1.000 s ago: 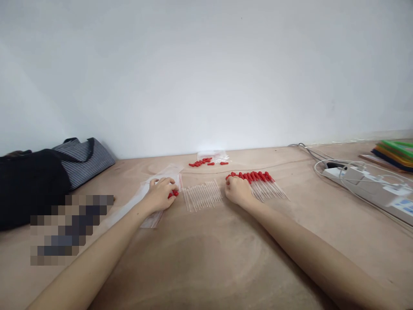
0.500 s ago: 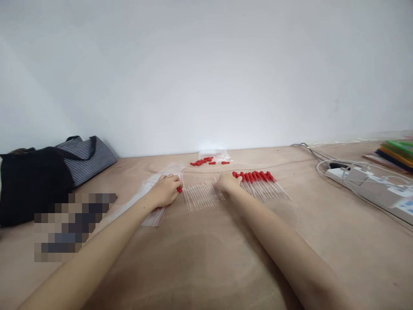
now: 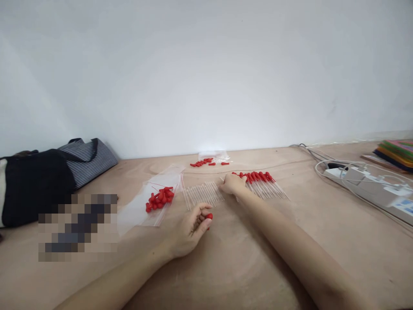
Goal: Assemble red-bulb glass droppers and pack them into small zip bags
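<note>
A red rubber dropper bulb is pinched between the thumb and fingers of my left hand, just in front of a row of clear glass dropper tubes. At the right end of that row, my right hand has its fingers closed on a thin glass tube, mostly hidden by the hand. Beside it on the right lie several assembled droppers, red bulbs facing the wall. A pile of loose red bulbs rests on a clear plastic bag left of the tubes.
More red bulbs and a clear bag with thin tubes lie near the wall. A black and striped bag stands at left. White power strips with cables and a colourful stack are at right.
My left hand has moved from the bulb pile toward me and to the right, carrying a red bulb; the pile is now uncovered. My right hand has shifted slightly right.
</note>
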Available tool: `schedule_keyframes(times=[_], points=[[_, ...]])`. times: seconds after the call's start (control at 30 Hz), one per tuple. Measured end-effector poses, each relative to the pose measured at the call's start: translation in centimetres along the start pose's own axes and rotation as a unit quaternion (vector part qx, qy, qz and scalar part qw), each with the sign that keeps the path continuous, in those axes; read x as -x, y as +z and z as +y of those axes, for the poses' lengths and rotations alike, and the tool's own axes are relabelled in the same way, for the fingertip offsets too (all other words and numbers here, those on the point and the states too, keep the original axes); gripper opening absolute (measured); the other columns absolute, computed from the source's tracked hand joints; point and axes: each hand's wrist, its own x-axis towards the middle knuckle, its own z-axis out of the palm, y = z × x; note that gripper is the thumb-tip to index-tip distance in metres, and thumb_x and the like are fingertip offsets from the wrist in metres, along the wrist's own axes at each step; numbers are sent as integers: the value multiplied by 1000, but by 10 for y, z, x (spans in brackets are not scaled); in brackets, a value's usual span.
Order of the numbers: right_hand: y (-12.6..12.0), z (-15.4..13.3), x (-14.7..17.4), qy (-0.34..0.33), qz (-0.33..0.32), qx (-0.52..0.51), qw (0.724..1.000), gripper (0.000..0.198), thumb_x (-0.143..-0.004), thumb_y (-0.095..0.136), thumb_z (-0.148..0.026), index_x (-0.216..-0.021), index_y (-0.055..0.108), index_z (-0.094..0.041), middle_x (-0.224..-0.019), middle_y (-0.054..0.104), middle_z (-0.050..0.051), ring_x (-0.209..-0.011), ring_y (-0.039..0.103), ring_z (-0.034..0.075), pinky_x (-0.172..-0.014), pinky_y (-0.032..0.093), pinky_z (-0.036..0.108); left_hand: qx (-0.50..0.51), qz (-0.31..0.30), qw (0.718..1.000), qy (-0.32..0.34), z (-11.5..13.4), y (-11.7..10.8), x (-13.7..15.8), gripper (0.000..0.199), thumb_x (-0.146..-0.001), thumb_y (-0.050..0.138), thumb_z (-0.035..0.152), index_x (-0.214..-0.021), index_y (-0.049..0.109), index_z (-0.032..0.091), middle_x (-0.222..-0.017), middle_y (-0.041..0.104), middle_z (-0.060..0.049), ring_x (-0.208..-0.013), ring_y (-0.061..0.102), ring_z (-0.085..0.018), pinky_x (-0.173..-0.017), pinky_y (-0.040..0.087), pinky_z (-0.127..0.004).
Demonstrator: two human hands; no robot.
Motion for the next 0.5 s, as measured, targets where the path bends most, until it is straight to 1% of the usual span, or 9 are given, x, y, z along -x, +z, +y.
schedule_keyframes(times=[0.07, 0.13, 0.2, 0.27, 0.4, 0.5], points=[[4, -1, -1, 7, 8, 4, 1000, 27, -70, 52, -28, -91, 61, -13, -95, 62, 14, -93, 54, 26, -85, 24, 43, 4, -16, 1000, 3, 1, 6, 2, 22, -83, 39, 22, -104, 43, 19, -75, 54, 0, -64, 52, -11, -61, 44, -24], [7, -2, -2, 15, 21, 5, 1000, 32, -70, 51, -25, -98, 57, -11, -98, 61, 15, -94, 53, 26, -84, 24, 42, -1, -33, 999, -3, -1, 8, 2, 16, -82, 40, 22, -96, 48, 18, -70, 56, 0, -63, 52, -12, -60, 43, -24], [8, -2, -2, 23, 37, 7, 999, 37, -71, 49, -23, -105, 53, -9, -101, 59, 17, -97, 52, 27, -84, 24, 41, 7, -38, 999, -16, -2, 7, 1, 11, -81, 42, 21, -88, 48, 17, -72, 58, -2, -66, 53, -12, -61, 43, -25], [9, -2, -2, 30, 49, 10, 998, 39, -72, 48, -22, -108, 51, -7, -105, 57, 19, -101, 49, 28, -85, 23, 41, 0, -34, 999, -25, -3, 4, 2, 8, -78, 45, 19, -85, 48, 17, -76, 60, -3, -68, 53, -13, -62, 43, -25], [11, -2, -4, 28, 54, 11, 998, 34, -75, 45, -25, -102, 56, -7, -105, 57, 19, -101, 48, 29, -85, 21, 42, -95, -25, 995, -28, 4, -1, 3, 7, -69, 50, 12, -75, 50, 18, -71, 58, 0, -65, 51, -13, -62, 42, -26], [16, -5, -4, 22, 56, 6, 998, 31, -77, 43, -27, -96, 60, -9, -103, 57, 18, -101, 47, 29, -86, 21, 42, -143, -24, 989, -17, 6, -2, 4, 11, -67, 54, 14, -78, 55, 18, -75, 58, 0, -69, 53, -14, -65, 42, -28]])
